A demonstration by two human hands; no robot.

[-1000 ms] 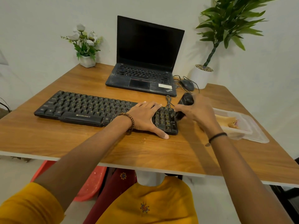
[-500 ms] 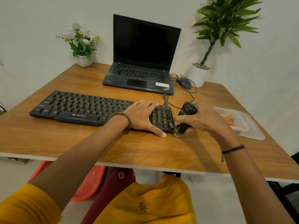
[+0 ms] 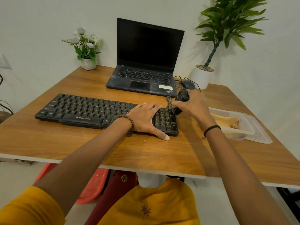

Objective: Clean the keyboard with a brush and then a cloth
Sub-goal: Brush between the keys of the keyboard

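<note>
Two risks are judged: the cable [image 3: 169, 101] snagged by the brush [image 3: 182, 96] gripped in the right hand [image 3: 194, 106]; the keyboard [image 3: 84, 109] shifted under the spread left hand [image 3: 144, 118].

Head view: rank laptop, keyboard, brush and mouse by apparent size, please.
1. Laptop and keyboard: too close to rank; the keyboard is wider, the laptop taller and farther back.
2. Brush, partly covered by the right hand.
3. Mouse.

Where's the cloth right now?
Head view, right side of the table: the yellow cloth lies inside the clear plastic container, just right of the right hand, which holds the brush.
</note>
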